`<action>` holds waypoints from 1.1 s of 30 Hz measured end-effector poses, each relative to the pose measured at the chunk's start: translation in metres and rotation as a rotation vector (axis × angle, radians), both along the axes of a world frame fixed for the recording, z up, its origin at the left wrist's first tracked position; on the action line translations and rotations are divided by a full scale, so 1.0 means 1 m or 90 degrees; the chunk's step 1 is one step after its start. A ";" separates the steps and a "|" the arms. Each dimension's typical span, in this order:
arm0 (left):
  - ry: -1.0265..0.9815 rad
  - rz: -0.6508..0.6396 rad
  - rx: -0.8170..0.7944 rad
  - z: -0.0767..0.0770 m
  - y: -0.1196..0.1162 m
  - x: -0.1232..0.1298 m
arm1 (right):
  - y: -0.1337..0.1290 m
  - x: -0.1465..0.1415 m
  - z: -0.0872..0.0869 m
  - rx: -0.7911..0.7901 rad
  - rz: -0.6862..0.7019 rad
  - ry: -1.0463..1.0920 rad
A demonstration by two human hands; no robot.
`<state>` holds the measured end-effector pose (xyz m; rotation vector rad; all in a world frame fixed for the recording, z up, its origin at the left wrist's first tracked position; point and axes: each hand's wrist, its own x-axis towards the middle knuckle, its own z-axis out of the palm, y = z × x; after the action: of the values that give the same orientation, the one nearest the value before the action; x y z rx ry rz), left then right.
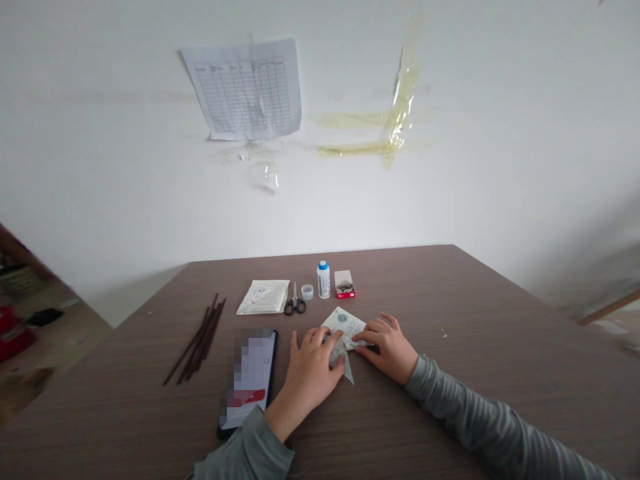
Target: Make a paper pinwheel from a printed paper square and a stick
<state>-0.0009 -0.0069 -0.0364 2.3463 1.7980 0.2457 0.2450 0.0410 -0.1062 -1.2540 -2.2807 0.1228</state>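
Two — left hand (310, 373), right hand (389, 348) — on folded paper (343, 322) between them

Head cam, faces fwd & down, table (425, 287) close (wall (100, 167) beyond)

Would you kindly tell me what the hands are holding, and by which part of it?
They hold a folded printed paper: the left hand presses its near folds with the fingers, and the right hand grips its right edge.

Left hand (310, 373) and right hand (387, 348) low, palms down, fingers spread, close together; left forearm (245, 443) and right forearm (480, 407) sleeved, angled inward.
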 end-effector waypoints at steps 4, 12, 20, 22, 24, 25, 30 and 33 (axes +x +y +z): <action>-0.001 -0.007 0.002 0.001 -0.001 0.001 | 0.000 0.000 0.000 0.010 -0.012 0.009; 0.005 -0.005 -0.003 0.001 0.000 0.001 | 0.000 0.000 0.000 0.009 -0.006 -0.005; 0.003 0.003 -0.004 0.002 0.000 0.002 | 0.001 0.000 -0.001 0.010 -0.003 -0.004; 0.003 0.003 -0.004 0.004 0.000 0.003 | 0.000 0.000 -0.001 0.004 -0.007 -0.006; 0.008 0.003 -0.010 0.006 0.000 0.005 | -0.001 0.000 -0.001 -0.002 -0.008 -0.005; 0.012 0.003 -0.013 0.007 0.001 0.005 | -0.001 0.000 -0.001 -0.005 -0.007 -0.004; 0.011 0.000 -0.026 0.009 0.002 0.007 | 0.000 -0.002 0.000 -0.019 -0.008 -0.006; 0.010 -0.002 -0.023 0.010 0.001 0.006 | 0.000 -0.002 0.001 -0.022 -0.018 -0.008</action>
<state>0.0054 -0.0059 -0.0268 2.3336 1.7907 0.1931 0.2430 0.0412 -0.1054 -1.3078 -2.2787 0.1453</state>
